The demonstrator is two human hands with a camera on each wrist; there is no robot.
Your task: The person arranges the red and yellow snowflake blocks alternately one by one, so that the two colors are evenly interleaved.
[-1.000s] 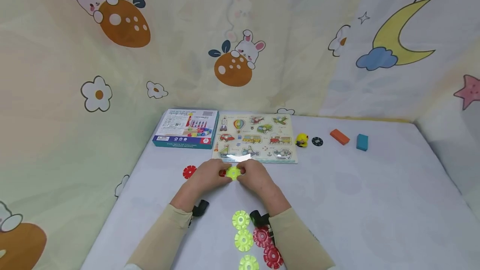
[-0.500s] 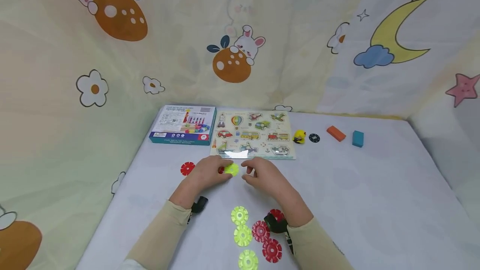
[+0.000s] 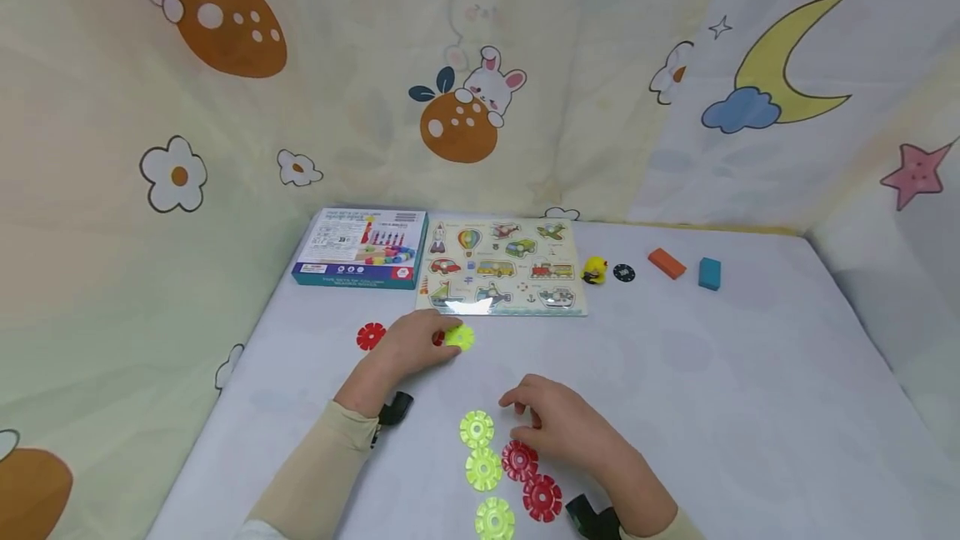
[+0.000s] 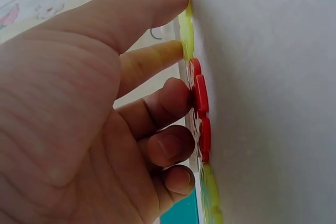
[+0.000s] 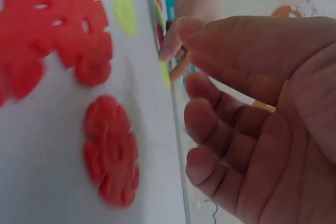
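Observation:
My left hand (image 3: 415, 344) pinches a yellow-green notched building disc (image 3: 462, 338) between thumb and index finger, flat on the table. A red disc (image 3: 438, 338) beside it is partly covered by the fingers. To the left lies another red disc (image 3: 371, 336). In the left wrist view the disc edges form a row, with a red disc (image 4: 201, 95) under the curled fingers. My right hand (image 3: 566, 427) hovers, fingers loosely bent and holding nothing, above loose red discs (image 3: 520, 461). Yellow-green discs (image 3: 483, 469) lie left of these. A single red disc (image 5: 112, 150) shows below the right hand.
At the back stand a boxed set (image 3: 360, 248) and a picture puzzle board (image 3: 501, 267). Right of them lie a yellow duck (image 3: 594, 270), a black round chip (image 3: 624, 272), an orange block (image 3: 667, 263) and a blue block (image 3: 709, 273). A printed curtain hangs behind.
My right hand has let go of the yellow-green disc and moved back toward the loose discs nearer me. The left hand stays on the disc. The head view has shifted slightly.

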